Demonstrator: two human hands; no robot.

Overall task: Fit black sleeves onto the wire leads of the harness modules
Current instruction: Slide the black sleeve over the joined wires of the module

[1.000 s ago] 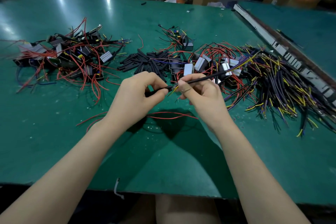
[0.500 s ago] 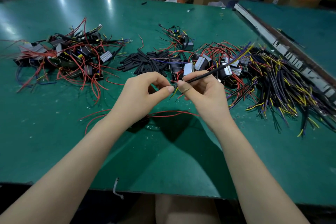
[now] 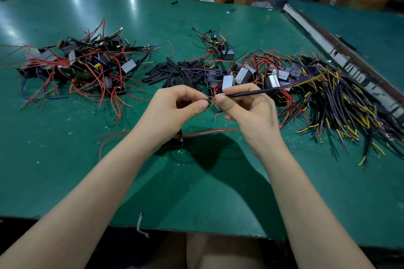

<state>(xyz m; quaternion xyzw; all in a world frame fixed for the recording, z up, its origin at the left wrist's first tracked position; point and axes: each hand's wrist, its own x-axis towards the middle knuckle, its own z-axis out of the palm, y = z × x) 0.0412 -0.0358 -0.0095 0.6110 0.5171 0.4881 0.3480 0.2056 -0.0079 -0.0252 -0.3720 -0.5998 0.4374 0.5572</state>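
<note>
Above the green table (image 3: 65, 170), the right hand (image 3: 247, 113) grips a black sleeve (image 3: 251, 93) running toward two o'clock; the left hand (image 3: 175, 111) pinches wire tips (image 3: 211, 102) at its nine-o'clock end.
</note>
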